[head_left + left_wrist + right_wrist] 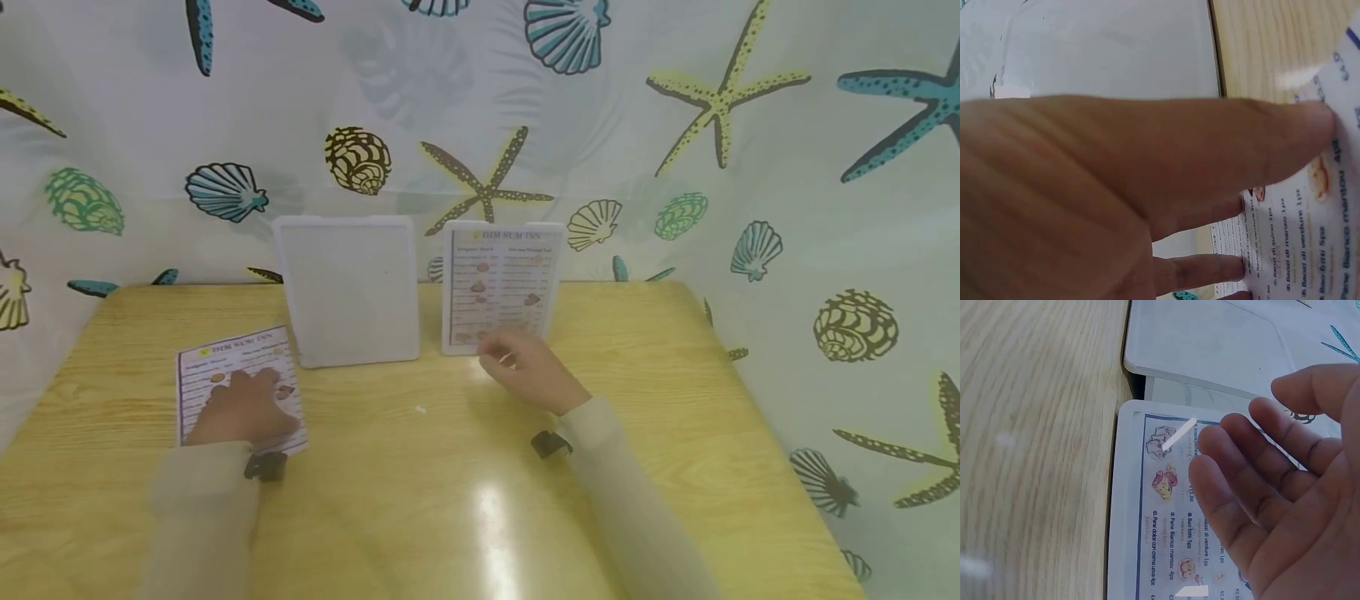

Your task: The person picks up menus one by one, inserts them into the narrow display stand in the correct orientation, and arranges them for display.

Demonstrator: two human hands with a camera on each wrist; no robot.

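Observation:
A printed paper menu (197, 379) lies on the table at the left, headed "Dim Sum Inn". My left hand (247, 407) rests on it, the fingers and thumb spread over the print. In the left wrist view, the thumb (1241, 137) reaches across the sheet, whose surface looks curved. To the right, a second menu (502, 267) fills a white-framed stand that leans upright at the back. My right hand (531, 367) is in front of its lower edge with loosely bent fingers and nothing in the palm. Whether it touches the stand I cannot tell.
A blank white board (352, 292) with a raised rim stands between the two menus, by the back of the wooden table (390, 500). A curtain (450, 100) printed with shells and starfish hangs behind and along the right side. A small white scrap (420, 409) lies mid-table.

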